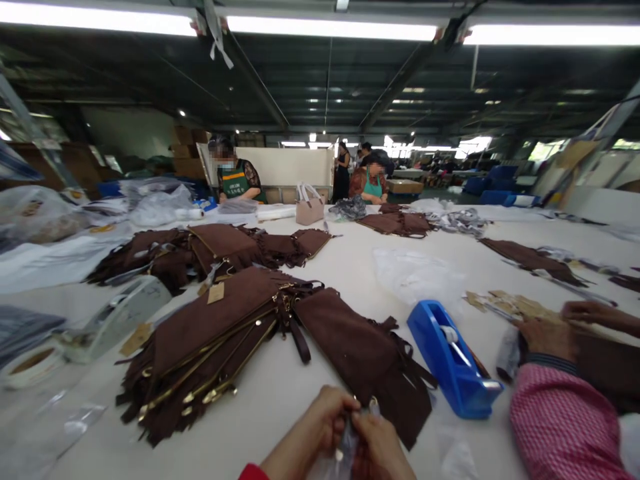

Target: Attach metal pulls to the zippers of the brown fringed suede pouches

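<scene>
Near the flat brown bag (350,340), left hand (320,421) and right hand (383,448) pinch clear plastic (346,448) between them; a light, even grip should avoid tearing.

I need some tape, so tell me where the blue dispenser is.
In the head view, the blue dispenser is on the table, beyond and to the right of your right hand, between a brown bag and the pink sleeve.

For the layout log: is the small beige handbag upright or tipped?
Upright: the small beige handbag stands on the white tabletop, handles pointing up.
</scene>
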### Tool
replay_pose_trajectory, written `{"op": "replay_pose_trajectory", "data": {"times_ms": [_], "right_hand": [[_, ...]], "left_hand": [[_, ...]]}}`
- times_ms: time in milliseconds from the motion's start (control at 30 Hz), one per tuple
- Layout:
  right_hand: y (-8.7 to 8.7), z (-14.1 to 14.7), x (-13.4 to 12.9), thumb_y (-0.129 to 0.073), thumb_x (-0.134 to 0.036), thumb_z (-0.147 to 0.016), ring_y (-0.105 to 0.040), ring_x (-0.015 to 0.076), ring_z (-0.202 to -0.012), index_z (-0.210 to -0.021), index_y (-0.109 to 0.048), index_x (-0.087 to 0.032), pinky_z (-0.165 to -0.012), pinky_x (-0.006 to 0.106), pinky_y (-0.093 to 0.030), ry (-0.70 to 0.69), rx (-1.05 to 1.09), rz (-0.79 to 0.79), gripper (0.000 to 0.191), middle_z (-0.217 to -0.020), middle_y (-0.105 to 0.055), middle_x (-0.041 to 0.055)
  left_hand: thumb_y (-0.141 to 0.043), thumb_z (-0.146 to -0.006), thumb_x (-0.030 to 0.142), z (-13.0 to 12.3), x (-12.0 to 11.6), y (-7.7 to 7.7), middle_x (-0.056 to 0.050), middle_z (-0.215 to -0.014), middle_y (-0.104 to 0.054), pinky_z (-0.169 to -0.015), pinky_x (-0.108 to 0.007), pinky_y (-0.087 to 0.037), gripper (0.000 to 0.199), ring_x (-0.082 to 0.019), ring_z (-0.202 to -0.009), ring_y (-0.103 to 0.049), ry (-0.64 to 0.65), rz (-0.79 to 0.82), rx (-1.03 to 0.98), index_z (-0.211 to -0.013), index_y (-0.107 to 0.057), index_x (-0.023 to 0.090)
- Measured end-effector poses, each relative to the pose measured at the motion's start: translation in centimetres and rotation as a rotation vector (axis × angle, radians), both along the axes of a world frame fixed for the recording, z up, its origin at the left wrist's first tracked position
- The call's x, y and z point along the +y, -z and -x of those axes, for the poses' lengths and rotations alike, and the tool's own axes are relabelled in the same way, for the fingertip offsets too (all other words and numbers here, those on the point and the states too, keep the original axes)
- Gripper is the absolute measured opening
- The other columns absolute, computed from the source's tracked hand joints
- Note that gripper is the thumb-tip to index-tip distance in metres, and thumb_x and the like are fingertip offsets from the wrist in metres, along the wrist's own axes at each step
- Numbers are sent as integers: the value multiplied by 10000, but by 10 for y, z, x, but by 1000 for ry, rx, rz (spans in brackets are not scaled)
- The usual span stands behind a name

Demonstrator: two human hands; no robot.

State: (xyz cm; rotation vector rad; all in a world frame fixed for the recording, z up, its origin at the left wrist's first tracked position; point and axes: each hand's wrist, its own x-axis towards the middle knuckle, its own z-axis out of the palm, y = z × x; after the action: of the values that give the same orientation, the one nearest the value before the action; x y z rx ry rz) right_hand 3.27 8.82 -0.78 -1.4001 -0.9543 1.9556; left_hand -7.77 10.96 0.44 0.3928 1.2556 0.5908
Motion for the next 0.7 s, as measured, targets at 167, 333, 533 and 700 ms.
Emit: {"op": "replay_pose_trajectory", "data": {"times_ms": [167,333,533,700], "right_hand": [[3,6,-6,-624,-421,-667,-538,97,-405,-681,-541,-156,-412,208,-427,143,20,94,278,-504,-582,-19],[-4,6,-8,-669,-463,-557,-541,112,-404,-683,-549,-148,-399,224,-436,230,57,88,360,-495,-594,-10],[-8,5,-12,-707,-496,-489,-512,95,-388,-643,-528,-151,-371,213,-419,290,63,87,419,-488,-592,-9],[-8,6,-12,-695,-498,-503,-521,102,-396,-660,-534,-147,-387,219,-422,310,48,76,417,-504,-607,11]], "left_hand": [[-435,-824,265,-8,9,-5,109,-345,-226,-323,-194,-93,363,-36,-290,-141,-32,94,151,-481,-350,180],[-454,-853,307,-17,11,-12,119,-446,-293,-314,-165,-153,273,-15,-322,-181,-70,57,255,-632,-453,148],[-474,-846,294,-16,13,-15,99,-510,-373,-311,-147,-192,214,-7,-347,-228,-33,56,262,-712,-500,130],[-483,-842,287,-16,14,-15,104,-495,-356,-310,-145,-193,222,-6,-343,-223,-27,39,263,-687,-495,129]]}}
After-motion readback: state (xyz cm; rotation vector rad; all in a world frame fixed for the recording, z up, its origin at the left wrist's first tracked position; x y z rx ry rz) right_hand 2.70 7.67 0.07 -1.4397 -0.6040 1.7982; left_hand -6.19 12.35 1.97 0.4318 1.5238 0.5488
